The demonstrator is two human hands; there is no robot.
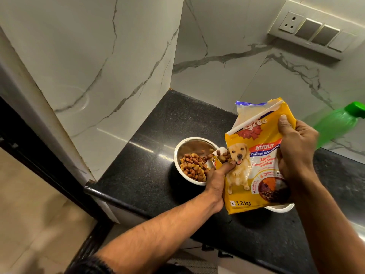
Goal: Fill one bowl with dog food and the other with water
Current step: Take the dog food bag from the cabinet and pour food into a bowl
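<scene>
Most of the second bowl (280,208) is hidden behind the dog food bag (254,155); only a strip of its white rim shows below the bag's lower corner, and its contents cannot be seen. The green bottle (335,123) is blurred and cut off by the right edge. There are two bowls, one bag and one bottle. The first bowl (194,161), steel inside with a white rim, stands on the black worktop (150,155) and holds a heap of brown kibble (194,167) covering about half its floor. The bag is tilted with its torn lower corner over this bowl's right rim, and pieces are spilling out there. The left hand (217,180) has its grip closed on the bag's left edge near that opening; the right hand (296,151) clasps the bag's right side, thumb on the front. The worktop lies bare to the left of the first bowl up to the marble wall (110,76), and its front edge runs close under both forearms.
</scene>
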